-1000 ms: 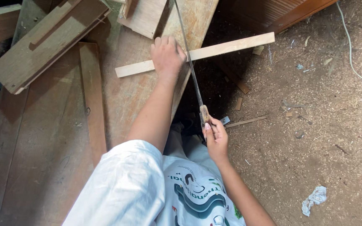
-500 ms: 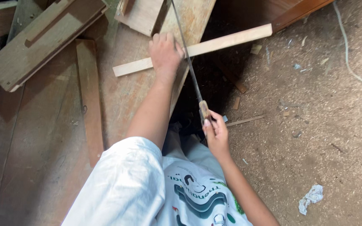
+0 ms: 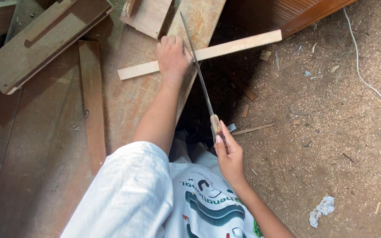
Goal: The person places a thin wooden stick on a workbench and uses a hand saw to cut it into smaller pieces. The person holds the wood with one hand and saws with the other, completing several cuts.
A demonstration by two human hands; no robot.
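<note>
A pale wooden strip (image 3: 239, 46) lies across a worn plank (image 3: 142, 92), its right end sticking out over the dark gap. My left hand (image 3: 171, 55) presses flat on the strip and pins it to the plank. My right hand (image 3: 229, 155) grips the wooden handle of a hand saw (image 3: 198, 72). The thin blade runs up from the handle and crosses the strip just right of my left hand.
Boards and a flat wooden frame (image 3: 40, 39) lie at the upper left. A narrow batten (image 3: 92, 101) rests on the brown bench top. Sawdust, offcuts (image 3: 252, 129), a white cable (image 3: 362, 75) and a crumpled rag (image 3: 322, 210) cover the floor at right.
My right hand has stayed near my body with the saw handle while the blade shifted slightly along the cut. My left hand has kept its place on the strip.
</note>
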